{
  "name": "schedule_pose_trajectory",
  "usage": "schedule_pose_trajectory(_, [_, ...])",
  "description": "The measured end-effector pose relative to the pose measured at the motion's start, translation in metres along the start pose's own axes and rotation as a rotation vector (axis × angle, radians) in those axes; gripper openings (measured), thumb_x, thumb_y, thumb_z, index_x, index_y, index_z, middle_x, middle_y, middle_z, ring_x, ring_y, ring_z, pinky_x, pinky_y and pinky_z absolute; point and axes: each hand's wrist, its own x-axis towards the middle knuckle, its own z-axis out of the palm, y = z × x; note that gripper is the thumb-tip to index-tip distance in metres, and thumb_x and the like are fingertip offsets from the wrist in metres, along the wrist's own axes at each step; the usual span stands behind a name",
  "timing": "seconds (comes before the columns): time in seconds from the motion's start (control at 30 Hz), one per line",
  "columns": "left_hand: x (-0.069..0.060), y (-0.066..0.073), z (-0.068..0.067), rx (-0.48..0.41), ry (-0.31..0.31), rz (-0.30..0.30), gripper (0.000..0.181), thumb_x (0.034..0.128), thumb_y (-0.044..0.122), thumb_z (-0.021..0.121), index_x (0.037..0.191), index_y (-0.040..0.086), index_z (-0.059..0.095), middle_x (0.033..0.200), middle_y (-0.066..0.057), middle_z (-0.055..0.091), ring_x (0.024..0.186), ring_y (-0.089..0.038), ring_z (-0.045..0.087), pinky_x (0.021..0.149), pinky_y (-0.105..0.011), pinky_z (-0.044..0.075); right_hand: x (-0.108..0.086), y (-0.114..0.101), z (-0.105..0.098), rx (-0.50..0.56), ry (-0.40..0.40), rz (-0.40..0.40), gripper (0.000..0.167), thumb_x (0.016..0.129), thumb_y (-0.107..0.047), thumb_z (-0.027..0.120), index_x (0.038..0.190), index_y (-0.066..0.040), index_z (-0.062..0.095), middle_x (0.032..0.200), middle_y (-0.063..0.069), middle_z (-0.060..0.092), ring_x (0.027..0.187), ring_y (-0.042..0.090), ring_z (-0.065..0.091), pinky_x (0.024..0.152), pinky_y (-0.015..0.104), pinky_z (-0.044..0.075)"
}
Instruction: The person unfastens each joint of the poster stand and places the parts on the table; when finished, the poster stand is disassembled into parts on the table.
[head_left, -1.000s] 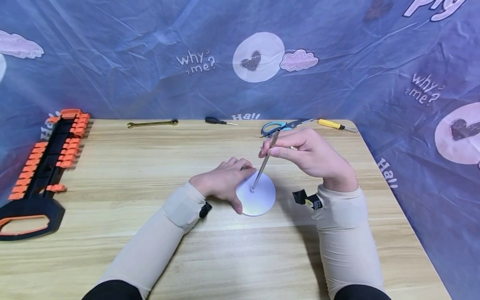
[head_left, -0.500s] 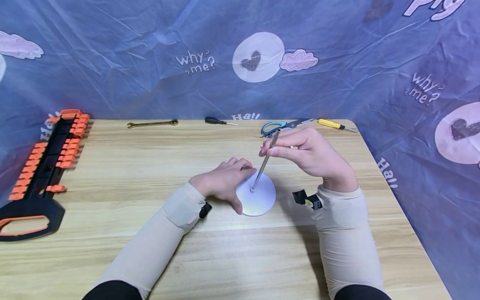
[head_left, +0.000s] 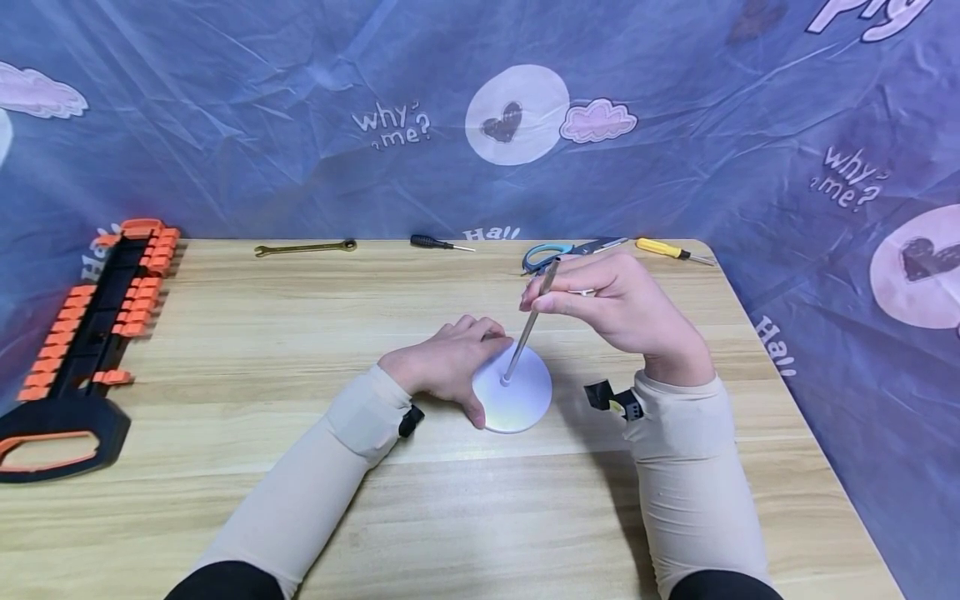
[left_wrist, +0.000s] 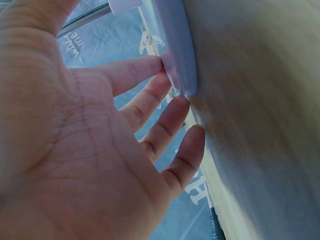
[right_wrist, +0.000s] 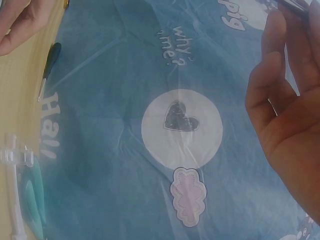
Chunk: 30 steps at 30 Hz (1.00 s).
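Right hand (head_left: 626,308): your thumb and fingertips pinch the rod (head_left: 522,346) near its upper end, closed snugly on it; the tip pokes out just past them.
Left hand (head_left: 450,358): your thumb and index finger are spread wide, holding the rim of the disc (head_left: 525,404) at its left side; the other fingers are lightly bent.
Disc: round and white, on the table (head_left: 262,317) in front of you, between your arms.
Hub (head_left: 506,379): a small raised stub at the disc's middle; the rod's lower end meets it, leaning away from you and rightward.
Progress: rod and hub appear lined up and brought together. Whether the joint is fully seated cannot be told; with both hands holding on, it looks unfinished.
Far edge: left to right, a wrench (head_left: 305,247), a black screwdriver (head_left: 431,242), scissors (head_left: 547,255) and a yellow-handled tool (head_left: 663,248). All lie apart from your work.
Clear part (right_wrist: 16,156): beside the scissors, mostly hidden by your right hand in the head view.
Far left: a black and orange rack (head_left: 96,327).
Backdrop: blue printed sheet (head_left: 262,167).
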Motion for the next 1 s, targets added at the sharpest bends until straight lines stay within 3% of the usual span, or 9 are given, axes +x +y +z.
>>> schedule_pose_trajectory(1.0, [-0.0006, 0.0013, -0.0013, 0.000, -0.020, -0.026, 0.127, 0.0637, 0.050, 0.101, 0.166, 0.015, 0.036, 0.165, -0.005, 0.036, 0.143, -0.026, 0.034, 0.116, -0.046, 0.037, 0.0027, -0.0019, 0.0034, -0.018, 0.048, -0.004, 0.009, 0.095, 0.000, 0.076, 0.093, -0.002, 0.085, 0.091, 0.005, 0.080, 0.090, 0.017, 0.076, 0.087, 0.027, 0.059])
